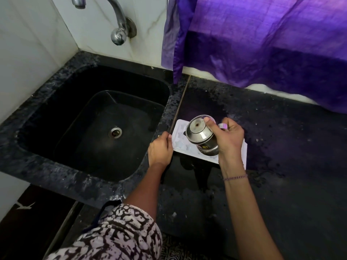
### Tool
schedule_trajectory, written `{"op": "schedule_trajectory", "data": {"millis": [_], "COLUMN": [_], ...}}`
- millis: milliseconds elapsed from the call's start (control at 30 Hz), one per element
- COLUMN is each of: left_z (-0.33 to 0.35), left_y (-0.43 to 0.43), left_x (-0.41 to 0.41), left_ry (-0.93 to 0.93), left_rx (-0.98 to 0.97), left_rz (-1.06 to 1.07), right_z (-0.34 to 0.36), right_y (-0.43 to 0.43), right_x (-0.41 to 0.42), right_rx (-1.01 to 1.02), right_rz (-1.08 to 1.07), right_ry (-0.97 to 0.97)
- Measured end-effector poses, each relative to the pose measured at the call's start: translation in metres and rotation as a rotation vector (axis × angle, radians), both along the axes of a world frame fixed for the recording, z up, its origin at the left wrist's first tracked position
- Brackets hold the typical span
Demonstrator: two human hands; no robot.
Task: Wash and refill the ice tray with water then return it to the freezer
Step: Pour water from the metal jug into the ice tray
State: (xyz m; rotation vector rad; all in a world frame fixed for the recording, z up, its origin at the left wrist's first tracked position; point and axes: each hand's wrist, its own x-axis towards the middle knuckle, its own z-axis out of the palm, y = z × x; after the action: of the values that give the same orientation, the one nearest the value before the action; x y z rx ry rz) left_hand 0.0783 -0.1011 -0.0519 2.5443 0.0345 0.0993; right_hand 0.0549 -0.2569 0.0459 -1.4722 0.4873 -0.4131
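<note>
Head view, kitchen corner.

Ice tray (180, 145): white, flat on the black stone table (281, 166), just right of the sink (56, 175). Its left edge lies close to the seam between sink rim and table. Cells look pale and glossy; cannot tell whether they hold water.

Left hand (159, 151): fingers curled over the tray's left edge, grip clamped on the tray.

Right hand (230, 139): grip clamped on a steel mug (201, 136), thumb across its side, fingers wrapped behind. The mug is above the middle of the tray, tipped well over, one round end facing up and to the left. Cannot tell which end is the mouth, and no stream is discernible. A thin beaded bracelet (235, 177) is on this wrist.

Surroundings: the sink basin is dark, with a metal drain (115, 132) at its centre. A chrome tap (118, 21) is mounted on the white wall above it. A purple sheet (262, 44) hangs over the far edge of the table. A patterned sleeve (116, 233) shows on the left arm, low in view.
</note>
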Motion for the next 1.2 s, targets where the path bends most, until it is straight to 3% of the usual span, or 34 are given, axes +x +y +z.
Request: {"op": "schedule_trajectory", "data": {"millis": [533, 1200], "left_z": [-0.002, -0.003], "left_y": [0.001, 0.000], "left_x": [0.001, 0.000], "left_ry": [-0.002, -0.035], "left_rx": [-0.003, -0.003], "left_rz": [-0.003, 0.008], "right_z": [0.001, 0.009], "right_y": [0.005, -0.018], "right_x": [-0.005, -0.012], "right_rx": [-0.109, 0.108], "right_rz": [-0.010, -0.024], "right_ry": [0.030, 0.017]}}
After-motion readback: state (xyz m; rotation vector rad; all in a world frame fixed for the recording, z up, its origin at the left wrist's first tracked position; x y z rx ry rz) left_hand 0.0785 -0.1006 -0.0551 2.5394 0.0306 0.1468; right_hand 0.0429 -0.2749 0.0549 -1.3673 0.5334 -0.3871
